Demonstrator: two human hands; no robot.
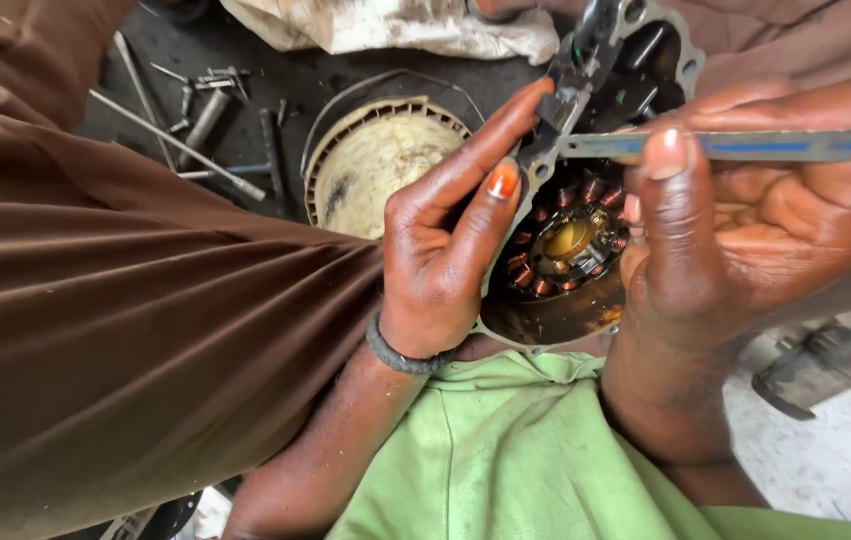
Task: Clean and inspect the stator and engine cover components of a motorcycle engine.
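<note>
At the centre right of the frame sits a round metal engine cover [586,300] with a stator [568,243] inside it: a ring of copper-wound coils around a brass-coloured hub. The left hand [441,265] grips the cover's left rim, fingers curled closed on the edge, one finger stretched up toward a small black part [558,105] on the upper rim. The right hand [756,215] is closed around a thin flat metal blade [736,145] with a blue stripe, thumb pressing it down, its tip resting at the cover's upper edge. The work in hand looks like scraping or prying along that rim; it calls for a steady hold on the cover and a shallow blade angle, clear of the coils. The cover rests over a green cloth [506,450] at the lower centre. Upper left, on the dark floor, lie a pale round fan-like cover [381,165], loose bolts and rods [196,110], and a dirty rag [396,25] at the top.
</note>
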